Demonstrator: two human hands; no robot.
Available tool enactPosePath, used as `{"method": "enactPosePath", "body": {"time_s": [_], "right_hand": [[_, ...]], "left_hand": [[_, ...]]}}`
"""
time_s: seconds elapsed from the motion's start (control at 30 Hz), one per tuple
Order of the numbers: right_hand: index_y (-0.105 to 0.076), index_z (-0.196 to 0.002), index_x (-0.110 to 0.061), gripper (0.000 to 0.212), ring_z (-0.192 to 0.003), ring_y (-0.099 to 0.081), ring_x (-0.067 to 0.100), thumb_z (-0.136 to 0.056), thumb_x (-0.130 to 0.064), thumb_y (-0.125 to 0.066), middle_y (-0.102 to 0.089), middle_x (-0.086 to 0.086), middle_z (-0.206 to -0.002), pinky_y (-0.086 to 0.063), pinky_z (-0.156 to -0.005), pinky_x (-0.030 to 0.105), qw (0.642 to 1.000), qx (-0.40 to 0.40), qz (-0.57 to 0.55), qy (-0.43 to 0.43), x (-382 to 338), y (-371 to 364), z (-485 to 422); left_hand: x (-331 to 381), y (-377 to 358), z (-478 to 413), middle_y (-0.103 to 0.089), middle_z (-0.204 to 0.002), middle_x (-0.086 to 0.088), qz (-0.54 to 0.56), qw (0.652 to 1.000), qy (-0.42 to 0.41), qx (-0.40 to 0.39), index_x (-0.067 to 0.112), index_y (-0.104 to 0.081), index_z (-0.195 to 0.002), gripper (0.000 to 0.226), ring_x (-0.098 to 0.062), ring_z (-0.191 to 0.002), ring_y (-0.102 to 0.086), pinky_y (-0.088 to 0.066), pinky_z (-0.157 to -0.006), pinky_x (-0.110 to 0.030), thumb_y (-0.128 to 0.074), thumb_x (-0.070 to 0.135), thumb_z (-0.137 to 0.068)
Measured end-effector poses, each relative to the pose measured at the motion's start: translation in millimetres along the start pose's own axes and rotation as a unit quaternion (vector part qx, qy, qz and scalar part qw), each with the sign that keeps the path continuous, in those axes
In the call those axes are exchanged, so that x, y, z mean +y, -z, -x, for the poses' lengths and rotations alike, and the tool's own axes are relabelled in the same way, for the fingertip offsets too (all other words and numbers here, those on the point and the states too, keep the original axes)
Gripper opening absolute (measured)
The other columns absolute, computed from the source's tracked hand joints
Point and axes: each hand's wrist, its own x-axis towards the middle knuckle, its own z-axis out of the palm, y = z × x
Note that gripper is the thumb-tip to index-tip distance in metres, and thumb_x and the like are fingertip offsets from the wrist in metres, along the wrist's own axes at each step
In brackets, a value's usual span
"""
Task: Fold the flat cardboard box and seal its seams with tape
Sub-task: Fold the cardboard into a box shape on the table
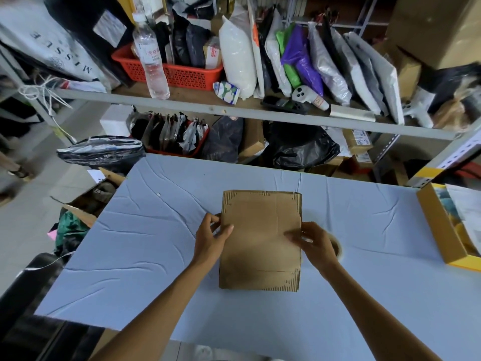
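Head view: looking down at a work table and up at a full shelf.
Cardboard box (260,241): brown and still flat, over the middle of the table, long side pointing away from the person. I cannot tell if it lies on the cloth or is lifted a bit.
Left hand (212,238): pinches the box's left edge. The thumb lies on top and the fingers curl round the side.
Right hand (316,242): holds the box's right edge. The thumb presses on top and the other fingers bend down past the edge.
Tape roll (338,247): on the table just beside the box, partly hidden behind the right hand.
Table (156,256): covered with a wrinkly light blue cloth.
Yellow box (442,230): open, at the table's right edge, well apart from the hands.
Shelf (182,100): behind the table, with a red basket (182,71), a water bottle (152,61) and many bags.
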Motion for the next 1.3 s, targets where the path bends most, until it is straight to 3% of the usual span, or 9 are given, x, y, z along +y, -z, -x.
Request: {"method": "enactPosePath", "body": {"time_s": [0.13, 0.27, 0.4, 0.5, 0.67, 0.9, 1.07, 1.17, 1.3], "right_hand": [[-0.049, -0.128, -0.008, 0.061, -0.090, -0.064, 0.017, -0.075, -0.007, -0.080, -0.064, 0.011, -0.112, -0.048, -0.055, 0.005, 1.000, 0.015, 0.022, 0.006, -3, 7, -5], [-0.034, -0.145, -0.032, 0.087, -0.093, -0.060, 0.010, -0.076, -0.005, -0.079, -0.057, 0.003, -0.114, -0.046, -0.055, 0.002, 0.997, 0.007, 0.046, 0.057, -6, 12, -9], [-0.038, -0.144, -0.035, 0.077, -0.106, -0.060, 0.021, -0.080, -0.015, -0.076, -0.059, 0.005, -0.121, -0.052, -0.064, 0.010, 0.995, 0.022, 0.050, 0.085, -8, 14, -13], [-0.044, -0.141, -0.032, 0.072, -0.096, -0.063, 0.012, -0.079, -0.019, -0.078, -0.062, 0.000, -0.114, -0.050, -0.058, 0.007, 0.995, 0.034, 0.040, 0.088, -8, 14, -13], [-0.061, -0.122, -0.028, 0.046, -0.091, -0.067, 0.012, -0.081, -0.014, -0.075, -0.069, -0.007, -0.104, -0.052, -0.059, 0.013, 0.995, 0.029, 0.015, 0.094, -9, 17, -17], [-0.072, -0.102, -0.024, 0.015, -0.096, -0.067, 0.022, -0.088, -0.023, -0.066, -0.074, -0.004, -0.098, -0.055, -0.079, 0.034, 0.994, 0.023, -0.030, 0.104, 0, 15, -14], [-0.073, -0.099, -0.020, 0.023, -0.092, -0.069, 0.023, -0.084, -0.038, -0.069, -0.075, 0.000, -0.095, -0.053, -0.079, 0.035, 0.996, 0.020, -0.038, 0.075, 4, 13, -6], [-0.067, -0.086, -0.008, 0.026, -0.074, -0.063, 0.021, -0.082, -0.033, -0.073, -0.068, 0.000, -0.081, -0.046, -0.066, 0.030, 0.996, 0.035, -0.031, 0.075, 6, 14, -5], [-0.065, -0.091, -0.013, 0.019, -0.075, -0.063, 0.020, -0.081, -0.026, -0.075, -0.067, 0.000, -0.086, -0.045, -0.063, 0.027, 0.996, 0.051, -0.003, 0.079, 5, 13, -3]], "left_hand": [[14, -7, -4, -0.063, -0.103, 0.007, 0.033, 0.999, -0.021, 0.011, 0.016, -0.049, -0.091, 0.029, -0.015, -0.101, -0.063, -0.049, -0.064, -0.008, -0.075, 0.013, -0.078], [24, -7, -5, -0.060, -0.112, 0.006, 0.042, 0.998, -0.047, 0.006, 0.026, -0.047, -0.120, 0.059, -0.013, -0.100, -0.062, -0.055, -0.073, -0.014, -0.079, 0.009, -0.073], [26, -10, -5, -0.063, -0.118, 0.003, 0.038, 0.998, -0.047, 0.000, 0.025, -0.051, -0.125, 0.059, -0.014, -0.106, -0.062, -0.055, -0.082, -0.021, -0.078, 0.012, -0.075], [25, -11, -2, -0.064, -0.116, 0.007, 0.028, 0.998, -0.058, -0.013, 0.022, -0.056, -0.123, 0.050, -0.009, -0.106, -0.062, -0.053, -0.080, -0.013, -0.077, 0.019, -0.078], [27, -10, 1, -0.070, -0.111, 0.003, 0.052, 0.995, -0.068, -0.045, 0.015, -0.063, -0.117, 0.039, -0.012, -0.102, -0.066, -0.056, -0.086, -0.027, -0.075, 0.020, -0.080], [32, -9, 3, -0.067, -0.109, 0.005, 0.047, 0.996, -0.073, -0.011, 0.028, -0.067, -0.098, 0.015, -0.008, -0.103, -0.062, -0.052, -0.078, -0.013, -0.068, 0.034, -0.084], [18, -4, 8, -0.067, -0.097, 0.010, 0.058, 0.997, -0.055, 0.004, 0.028, -0.068, -0.088, 0.014, 0.001, -0.092, -0.063, -0.049, -0.071, -0.008, -0.072, 0.038, -0.079], [12, -6, 8, -0.066, -0.092, 0.006, 0.049, 0.997, -0.061, 0.018, 0.020, -0.069, -0.083, 0.018, 0.001, -0.087, -0.063, -0.046, -0.067, -0.006, -0.076, 0.035, -0.077], [11, -10, 9, -0.064, -0.102, 0.009, 0.046, 0.998, -0.050, 0.010, 0.027, -0.062, -0.099, 0.028, -0.005, -0.095, -0.061, -0.047, -0.068, -0.008, -0.076, 0.035, -0.076]]}}
